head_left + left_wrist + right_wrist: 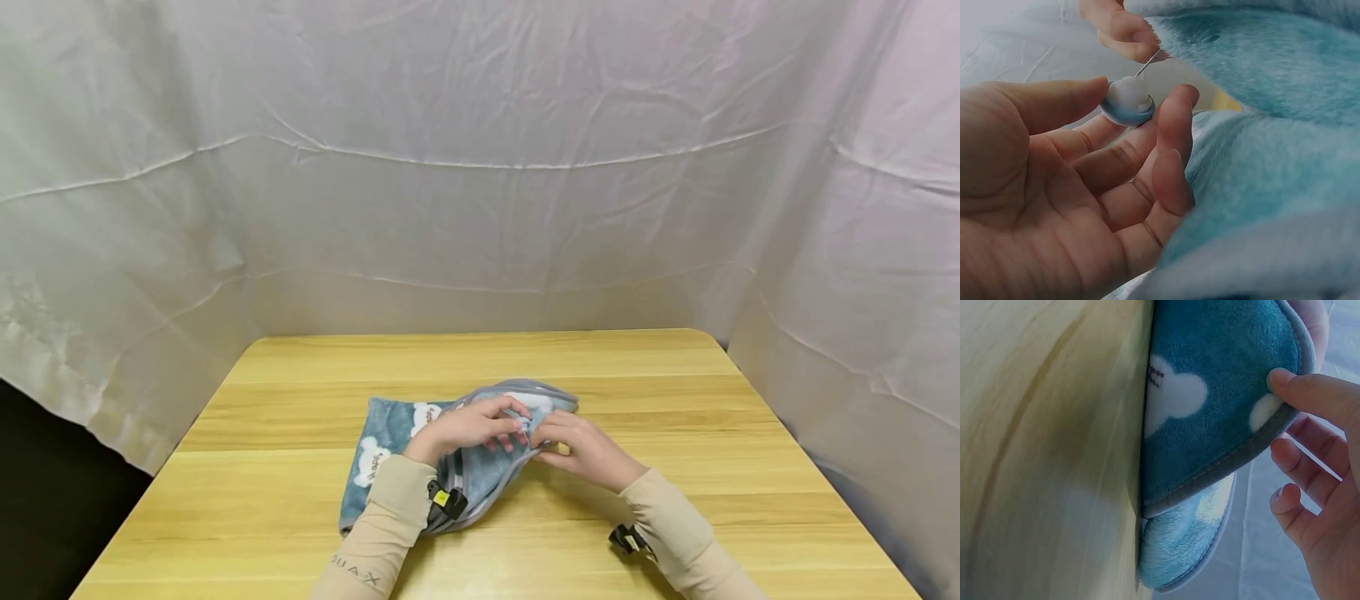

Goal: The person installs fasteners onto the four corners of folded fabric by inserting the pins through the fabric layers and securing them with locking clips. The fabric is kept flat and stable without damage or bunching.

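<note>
A blue fleece blanket [388, 425] with white cloud shapes, dark lettering and grey bound edges lies bunched on the table, its right part folded over. My left hand [468, 427] pinches a small round pin [1129, 100] between thumb and fingers. The pin has a white dome on a blue base, and its thin metal needle [1149, 64] runs up to the blanket's edge. There my right hand [587, 450] pinches the bound edge between thumb and fingers, with the thumb on the cloud-printed side in the right wrist view. The needle's far end is hidden at the cloth.
The wooden table [300, 367] has rounded far corners. Pale grey fabric [480, 217] hangs behind it and along both sides. Each sleeved wrist carries a small black camera, one at the left wrist [450, 502] beside the blanket.
</note>
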Demonstrator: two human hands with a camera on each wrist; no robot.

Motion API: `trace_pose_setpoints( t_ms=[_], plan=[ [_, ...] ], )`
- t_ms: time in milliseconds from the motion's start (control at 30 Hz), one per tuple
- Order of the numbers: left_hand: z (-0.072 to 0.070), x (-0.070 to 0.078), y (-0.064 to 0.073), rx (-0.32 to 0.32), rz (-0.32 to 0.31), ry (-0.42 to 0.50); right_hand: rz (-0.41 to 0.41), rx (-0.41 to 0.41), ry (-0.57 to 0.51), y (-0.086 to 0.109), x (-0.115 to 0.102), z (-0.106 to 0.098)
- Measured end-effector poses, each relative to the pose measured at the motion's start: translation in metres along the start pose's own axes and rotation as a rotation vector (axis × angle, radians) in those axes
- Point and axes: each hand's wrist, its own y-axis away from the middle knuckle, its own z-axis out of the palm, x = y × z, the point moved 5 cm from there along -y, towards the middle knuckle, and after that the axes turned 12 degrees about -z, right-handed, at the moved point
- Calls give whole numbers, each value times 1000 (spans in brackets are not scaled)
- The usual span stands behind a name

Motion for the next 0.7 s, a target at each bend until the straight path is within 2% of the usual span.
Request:
trace_pose_setpoints(
  t_ms=[300, 700],
  plan=[
    [2, 2, 1, -10, 4, -28, 8, 4, 11, 0, 0, 0],
    [2, 0, 1, -19, -26, -8, 43, 9, 14, 0, 2, -1]
  ],
)
